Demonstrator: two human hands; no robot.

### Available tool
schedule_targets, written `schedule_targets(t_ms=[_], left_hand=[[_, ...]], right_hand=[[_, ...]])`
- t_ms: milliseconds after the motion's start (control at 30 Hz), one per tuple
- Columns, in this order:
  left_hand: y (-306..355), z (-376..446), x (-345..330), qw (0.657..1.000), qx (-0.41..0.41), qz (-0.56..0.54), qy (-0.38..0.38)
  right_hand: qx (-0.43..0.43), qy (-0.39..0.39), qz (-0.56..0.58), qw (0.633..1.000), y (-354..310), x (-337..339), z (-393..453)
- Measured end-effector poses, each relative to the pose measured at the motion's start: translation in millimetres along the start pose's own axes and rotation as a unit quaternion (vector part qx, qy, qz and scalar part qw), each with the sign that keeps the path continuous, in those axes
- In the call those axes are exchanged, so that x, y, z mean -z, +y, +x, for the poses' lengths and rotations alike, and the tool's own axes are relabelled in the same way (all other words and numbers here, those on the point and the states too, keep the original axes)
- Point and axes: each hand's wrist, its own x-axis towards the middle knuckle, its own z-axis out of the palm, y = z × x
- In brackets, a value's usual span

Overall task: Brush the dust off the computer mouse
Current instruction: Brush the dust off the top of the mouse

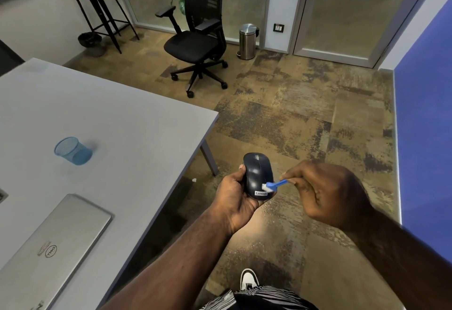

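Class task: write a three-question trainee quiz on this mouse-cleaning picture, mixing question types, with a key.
1. True or false: the mouse rests on the table.
2. Which hand holds the blue brush? A) left hand B) right hand
3. Fill in: the bristles touch the mouse near its ____ label.

Key: 1 false, it is held over the floor; 2 B; 3 Lenovo.

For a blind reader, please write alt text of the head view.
A left hand holds a black computer mouse above the floor while the right hand brushes it with a small blue brush. A closed laptop lies on the grey table.
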Motion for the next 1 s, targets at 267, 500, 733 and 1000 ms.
schedule_targets(t_ms=[267,500,733,1000], left_hand=[[-0.3,0.1,-0.7,0.999,-0.002,-0.033,-0.01],[2.0,0.3,2.8,0.998,0.007,-0.06,-0.026],[3.4,0.3,4.9,0.996,0.008,-0.067,-0.058],[1.7,4.0,7.7,0.996,-0.001,-0.049,-0.075]], right_hand=[[-0.023,0.047,0.011,0.999,6.6,-1.3,-9.6],[-0.044,0.089,-0.004,0.995,10.4,-2.4,-4.9],[-0.052,0.085,0.017,0.995,11.1,-7.7,1.8],[-0.056,0.071,0.047,0.995,14.0,-6.0,14.2]])
